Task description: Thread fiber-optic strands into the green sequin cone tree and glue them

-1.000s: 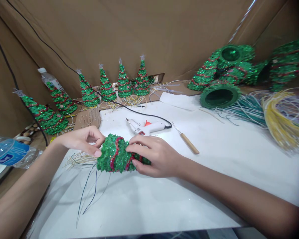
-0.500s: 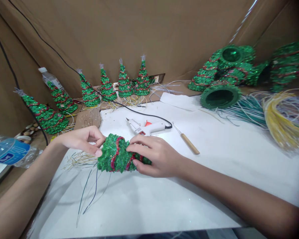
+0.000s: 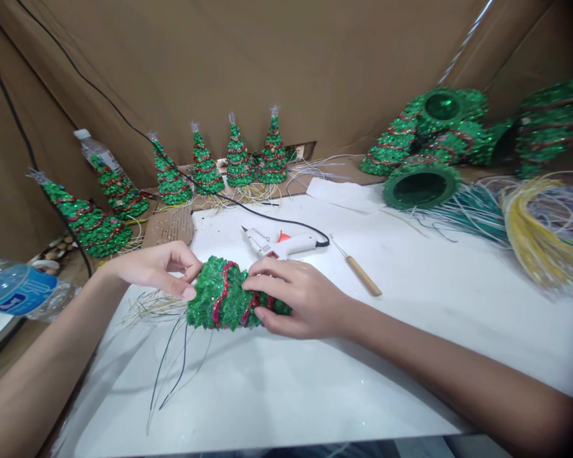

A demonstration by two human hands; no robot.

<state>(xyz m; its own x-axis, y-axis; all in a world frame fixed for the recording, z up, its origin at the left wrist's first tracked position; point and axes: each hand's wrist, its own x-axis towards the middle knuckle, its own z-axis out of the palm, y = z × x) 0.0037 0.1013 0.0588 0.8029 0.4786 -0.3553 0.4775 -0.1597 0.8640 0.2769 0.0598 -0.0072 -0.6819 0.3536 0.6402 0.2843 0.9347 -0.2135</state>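
Observation:
A small green glitter Christmas tree (image 3: 219, 292) with red garland lies on its side over the white table (image 3: 277, 394), its base to the left. My right hand (image 3: 296, 299) is wrapped round its narrower part, and the tip is hidden under the palm. At the base edge, my left hand (image 3: 172, 270) has thumb and fingers closed on the rim; what exactly is pinched there is hidden. Thin yellow, white and dark wires (image 3: 167, 366) trail out of the base onto the table.
Behind the hands lie a white glue gun (image 3: 286, 245) with a black cord and a wooden-handled awl (image 3: 363, 275). Several finished trees (image 3: 239, 156) stand along the back. More trees (image 3: 423, 184) and wire bundles (image 3: 535, 222) are at right; a plastic bottle (image 3: 23, 289) lies at left.

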